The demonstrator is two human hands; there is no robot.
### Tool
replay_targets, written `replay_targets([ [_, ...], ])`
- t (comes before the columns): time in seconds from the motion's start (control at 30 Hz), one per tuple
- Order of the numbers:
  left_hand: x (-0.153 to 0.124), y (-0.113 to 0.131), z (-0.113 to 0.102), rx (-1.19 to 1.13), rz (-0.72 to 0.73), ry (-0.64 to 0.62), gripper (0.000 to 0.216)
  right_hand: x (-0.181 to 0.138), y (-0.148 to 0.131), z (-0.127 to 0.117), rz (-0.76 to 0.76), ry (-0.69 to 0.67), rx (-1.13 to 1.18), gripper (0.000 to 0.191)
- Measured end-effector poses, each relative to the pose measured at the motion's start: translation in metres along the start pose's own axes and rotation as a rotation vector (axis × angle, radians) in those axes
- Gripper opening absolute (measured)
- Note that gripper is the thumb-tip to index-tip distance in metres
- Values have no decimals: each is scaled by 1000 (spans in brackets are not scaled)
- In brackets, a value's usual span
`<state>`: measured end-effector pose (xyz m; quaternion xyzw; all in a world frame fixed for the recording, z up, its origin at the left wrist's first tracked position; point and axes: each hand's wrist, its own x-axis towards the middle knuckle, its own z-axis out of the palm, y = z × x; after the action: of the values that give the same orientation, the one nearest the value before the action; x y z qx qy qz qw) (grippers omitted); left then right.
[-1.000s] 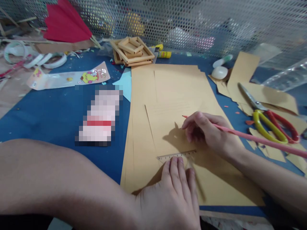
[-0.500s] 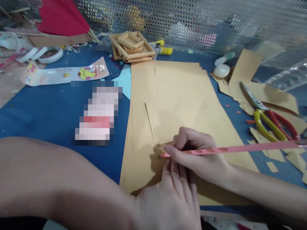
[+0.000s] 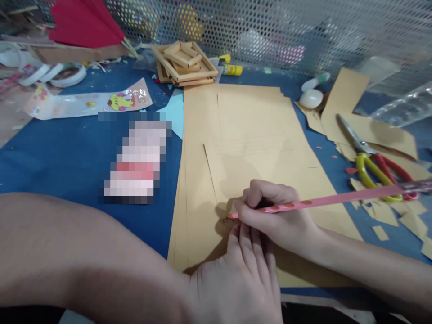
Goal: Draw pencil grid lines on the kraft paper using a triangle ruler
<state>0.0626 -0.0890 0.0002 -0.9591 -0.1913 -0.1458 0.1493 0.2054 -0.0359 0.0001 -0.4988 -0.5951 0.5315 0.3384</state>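
My right hand (image 3: 273,211) grips a pink pencil (image 3: 303,203) with darker spots, its long end slanting up to the right. The tip touches a tan sheet of kraft paper (image 3: 256,121), beside small dark marks. My left hand (image 3: 243,274) lies flat on the paper with the fingers stretched out, just below the right hand. Some fingers of the left hand are partly hidden under the right. Faint lines and a dark slit-like edge show on the sheets, which lie stacked and slightly offset.
Left of the paper lies a blurred-out phone-like rectangle (image 3: 138,162). Wooden frames (image 3: 189,65) and a yellow glue stick (image 3: 232,70) sit at the back. Scissors (image 3: 371,157) rest on paper scraps at right. Tape rolls (image 3: 67,74) and a plastic sleeve (image 3: 91,101) are on the left.
The pencil tip has shifted slightly right and up, and its far end has risen. A few more dark marks show near the tip. My left hand stays in place.
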Motion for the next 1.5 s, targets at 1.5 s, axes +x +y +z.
replay_targets([
  [1.5,2,-4,-3,-1,22,-8,37,2,1,-5,-19,78,-31,34],
])
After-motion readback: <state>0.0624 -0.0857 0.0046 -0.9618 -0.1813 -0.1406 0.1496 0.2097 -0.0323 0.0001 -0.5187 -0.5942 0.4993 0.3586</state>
